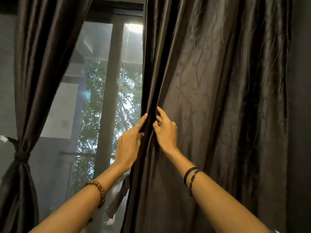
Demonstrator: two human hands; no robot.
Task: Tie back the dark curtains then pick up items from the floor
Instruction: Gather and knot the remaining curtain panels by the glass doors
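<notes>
With my left hand [129,145] flat-fingered against the inner edge of the hanging dark brown satin right curtain [218,115] and my right hand [165,132] pinching its fold, I should gather pleats rightward evenly before tying.

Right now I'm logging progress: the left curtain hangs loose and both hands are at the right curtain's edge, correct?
Not quite. In the head view the left curtain is already tied back; both the left hand and right hand are at the right curtain edge.
</notes>
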